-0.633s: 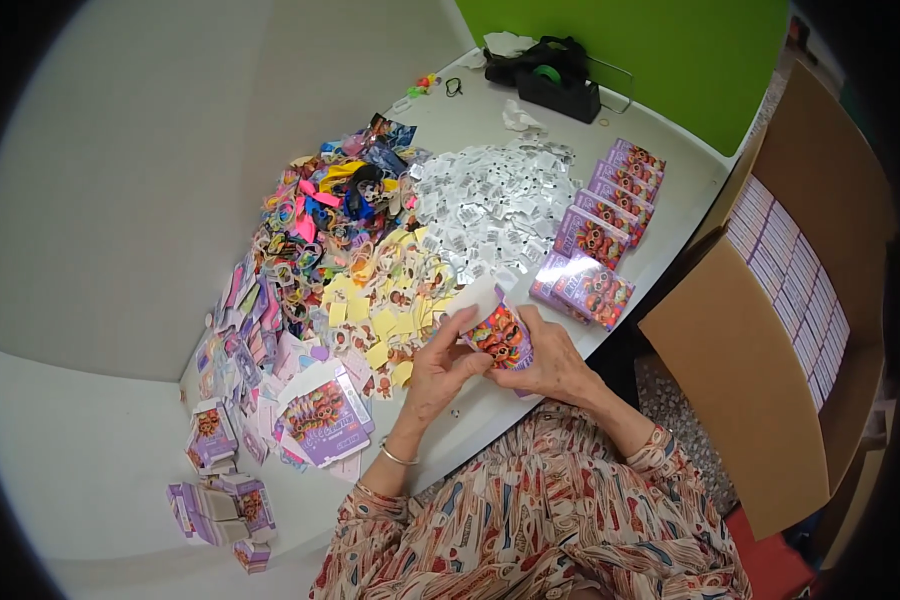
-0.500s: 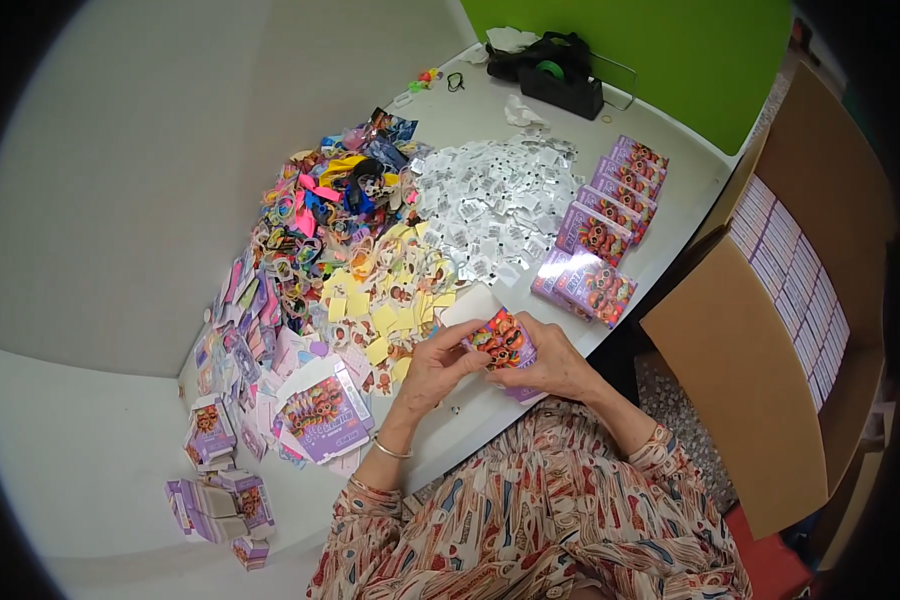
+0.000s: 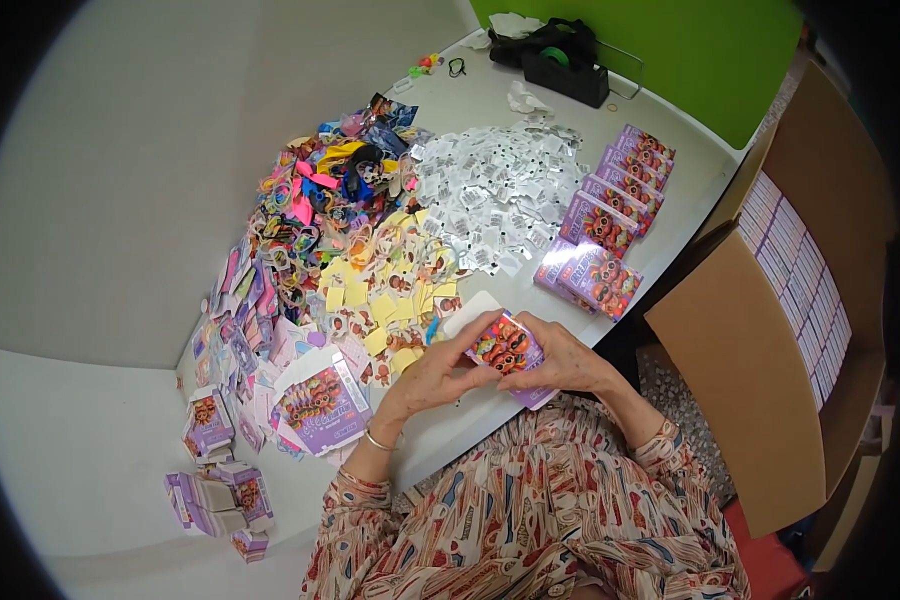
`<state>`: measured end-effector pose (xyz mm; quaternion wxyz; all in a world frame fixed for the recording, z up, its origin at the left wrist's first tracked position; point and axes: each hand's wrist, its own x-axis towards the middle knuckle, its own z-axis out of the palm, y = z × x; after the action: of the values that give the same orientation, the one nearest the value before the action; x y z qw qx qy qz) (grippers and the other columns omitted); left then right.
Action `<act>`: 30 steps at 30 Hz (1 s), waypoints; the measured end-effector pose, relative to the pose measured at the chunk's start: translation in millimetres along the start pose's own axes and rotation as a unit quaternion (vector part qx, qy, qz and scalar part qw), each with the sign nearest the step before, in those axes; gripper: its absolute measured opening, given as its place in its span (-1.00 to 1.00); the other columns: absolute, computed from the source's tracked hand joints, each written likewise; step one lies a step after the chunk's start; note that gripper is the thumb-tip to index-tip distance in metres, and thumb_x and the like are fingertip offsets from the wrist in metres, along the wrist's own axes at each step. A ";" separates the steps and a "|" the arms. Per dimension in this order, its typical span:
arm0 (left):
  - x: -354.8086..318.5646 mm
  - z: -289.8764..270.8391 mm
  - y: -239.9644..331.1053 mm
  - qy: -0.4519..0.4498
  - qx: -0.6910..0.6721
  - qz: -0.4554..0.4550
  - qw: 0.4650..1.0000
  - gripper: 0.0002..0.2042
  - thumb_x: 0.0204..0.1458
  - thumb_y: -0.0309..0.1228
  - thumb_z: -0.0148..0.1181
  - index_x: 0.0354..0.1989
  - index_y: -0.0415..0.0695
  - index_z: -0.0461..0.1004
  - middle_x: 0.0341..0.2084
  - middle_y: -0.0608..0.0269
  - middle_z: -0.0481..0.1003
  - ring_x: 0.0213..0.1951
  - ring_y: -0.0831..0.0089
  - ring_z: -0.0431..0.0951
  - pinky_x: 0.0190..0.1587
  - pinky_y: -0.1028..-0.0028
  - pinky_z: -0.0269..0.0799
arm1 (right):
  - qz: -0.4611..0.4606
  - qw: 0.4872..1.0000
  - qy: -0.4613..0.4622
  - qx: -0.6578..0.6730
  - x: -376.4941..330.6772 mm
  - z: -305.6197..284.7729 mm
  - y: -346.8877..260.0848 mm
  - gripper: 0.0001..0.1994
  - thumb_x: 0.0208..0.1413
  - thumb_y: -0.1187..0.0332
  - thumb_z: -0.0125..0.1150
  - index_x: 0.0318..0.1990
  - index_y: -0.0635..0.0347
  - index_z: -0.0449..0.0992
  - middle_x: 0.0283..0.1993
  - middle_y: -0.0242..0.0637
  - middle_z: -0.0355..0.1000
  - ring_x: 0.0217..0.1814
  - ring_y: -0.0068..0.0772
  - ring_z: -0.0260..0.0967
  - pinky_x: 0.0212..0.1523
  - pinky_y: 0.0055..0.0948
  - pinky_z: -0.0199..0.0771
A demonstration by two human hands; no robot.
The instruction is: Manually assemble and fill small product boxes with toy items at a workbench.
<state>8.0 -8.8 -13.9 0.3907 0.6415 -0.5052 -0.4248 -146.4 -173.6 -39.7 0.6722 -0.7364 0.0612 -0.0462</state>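
Between my two hands is a small purple carton [image 3: 506,343] with colourful cartoon figures on its front. A white flap [image 3: 473,312] stands out from its far end, and its purple lower end shows beneath my right hand. My left hand [image 3: 438,376] grips the carton's left side, thumb along the near edge. On the right side, my right hand [image 3: 568,360] is closed round it, thumb near the front. A small blue piece [image 3: 432,330] shows just beyond my left fingers; whether they touch it I cannot tell. Yellow cards [image 3: 382,312] lie close to my left hand.
White sachets [image 3: 495,195] are heaped beyond my hands, colourful trinkets [image 3: 315,205] to their left. Finished-looking purple cartons [image 3: 602,225] line the right edge. Flat cartons [image 3: 322,408] lie left. A tape dispenser [image 3: 567,75] stands at the back; a large cardboard box [image 3: 740,370] is at right.
My hands and the carton have shifted slightly right; my left fingers have closed in along its side. More of its front and purple lower end shows. The blue piece has come into sight.
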 end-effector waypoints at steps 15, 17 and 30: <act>-2.6 20.0 15.1 0.193 -0.120 -0.054 0.972 -0.58 0.16 -0.42 0.12 0.20 -0.25 0.32 0.04 0.18 0.47 0.03 0.47 0.44 0.09 0.49 0.32 | 0.042 0.998 0.020 -0.031 3.2 0.2 2.6 -0.42 -0.24 0.22 0.52 -0.10 0.28 0.35 -0.29 -0.21 0.50 -0.24 -0.49 0.42 -0.15 -0.44 0.41; 0.5 14.6 17.2 0.198 -0.189 -0.108 0.956 -0.62 0.17 -0.44 0.11 0.15 -0.28 0.37 0.00 0.22 0.49 -0.02 0.53 0.46 0.04 0.52 0.35 | 0.046 0.998 0.018 -0.038 2.0 1.2 3.8 -0.41 -0.25 0.22 0.52 -0.10 0.28 0.35 -0.29 -0.21 0.50 -0.24 -0.48 0.43 -0.15 -0.43 0.42; -1.1 10.7 14.7 0.180 -0.065 -0.114 0.975 -0.71 0.20 -0.48 0.05 0.08 -0.27 0.45 -0.38 0.38 0.54 -0.35 0.73 0.41 -0.34 0.66 0.33 | 0.039 0.996 -0.022 -0.071 -0.4 -1.8 1.3 -0.42 -0.26 0.20 0.52 -0.13 0.29 0.34 -0.30 -0.12 0.49 -0.25 -0.33 0.46 -0.18 -0.36 0.41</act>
<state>-6.9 -11.2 -3.6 0.4653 0.7341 -0.3216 -0.3757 -147.1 -175.4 -40.8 0.6210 -0.7799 0.0783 0.0008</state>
